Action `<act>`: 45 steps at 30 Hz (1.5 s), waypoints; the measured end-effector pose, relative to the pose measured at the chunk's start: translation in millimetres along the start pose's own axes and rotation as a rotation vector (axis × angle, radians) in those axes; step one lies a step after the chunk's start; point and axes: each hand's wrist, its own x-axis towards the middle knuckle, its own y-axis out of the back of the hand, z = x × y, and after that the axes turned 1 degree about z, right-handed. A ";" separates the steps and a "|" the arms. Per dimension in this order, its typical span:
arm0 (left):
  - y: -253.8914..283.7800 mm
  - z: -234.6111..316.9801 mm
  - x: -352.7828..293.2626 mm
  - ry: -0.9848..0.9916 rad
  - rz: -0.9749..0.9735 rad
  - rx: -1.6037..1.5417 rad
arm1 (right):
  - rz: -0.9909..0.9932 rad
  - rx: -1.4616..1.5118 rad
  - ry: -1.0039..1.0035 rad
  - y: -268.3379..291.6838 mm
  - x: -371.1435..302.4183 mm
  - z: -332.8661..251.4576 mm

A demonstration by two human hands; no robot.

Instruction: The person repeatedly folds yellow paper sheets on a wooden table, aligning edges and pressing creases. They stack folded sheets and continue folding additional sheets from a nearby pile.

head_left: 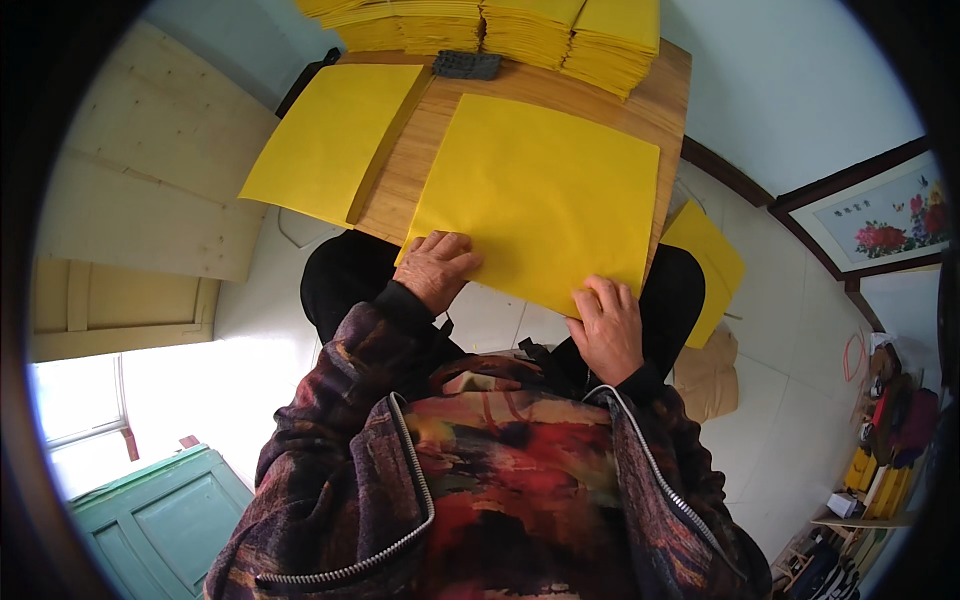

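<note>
A large, flat yellow sheet (540,190) lies in front of me, its near edge reaching past the wooden table's edge over my lap; I cannot tell if it is paper or cloth. My left hand (437,270) has its fingers curled on the sheet's near left corner. Toward the near right corner, my right hand (608,325) grips the edge, with bent fingers on top. Whatever part of the fingers lies under the sheet is hidden. Left of it sits a stack of yellow sheets (335,135), overhanging the table's near edge.
Tall piles of folded yellow sheets (520,30) stand along the far side of the wooden table (400,185). A dark grey folded cloth (467,65) lies before them. Beyond my right knee are another yellow piece (708,265) and a brown one (708,380), low by the floor.
</note>
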 end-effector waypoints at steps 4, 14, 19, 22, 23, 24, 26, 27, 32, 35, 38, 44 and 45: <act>6.3 -5.3 1.5 -0.011 0.013 -0.106 | 0.057 0.004 0.008 -1.9 0.8 0.3; 12.9 16.5 18.2 -0.112 -0.010 0.135 | -0.291 0.274 -0.229 12.6 28.5 21.2; -1.6 26.2 26.1 -0.032 -0.241 0.068 | -0.530 0.423 -0.289 18.6 38.3 33.3; -6.6 20.8 31.0 -0.082 -0.302 0.003 | -0.610 0.391 -0.262 21.0 41.2 35.8; -7.4 19.0 32.6 -0.084 -0.363 -0.007 | -0.635 0.373 -0.266 21.5 42.4 35.2; -7.7 17.2 34.9 -0.090 -0.374 -0.016 | -0.561 0.353 -0.226 22.1 41.3 32.3; -6.8 14.9 38.8 -0.095 -0.409 -0.034 | -0.437 0.300 -0.198 22.2 35.9 21.1; -5.6 14.9 40.2 -0.076 -0.434 -0.034 | -0.334 0.241 -0.105 21.7 34.1 14.8; 4.4 18.5 48.8 -0.005 -0.559 -0.058 | -0.250 -0.023 0.039 10.0 31.5 -14.1; 13.6 17.3 56.2 -0.001 -0.663 -0.101 | -0.250 -0.015 0.039 0.4 39.4 -16.4; 18.6 18.8 56.9 -0.072 -0.659 0.017 | -0.383 0.102 0.022 -2.7 47.1 -6.9; 2.4 38.2 36.1 -0.176 -0.164 0.166 | -0.825 0.532 0.059 -4.5 81.0 24.6; -1.4 39.9 35.1 -0.148 -0.189 0.171 | -0.823 0.547 0.066 -4.5 83.6 25.3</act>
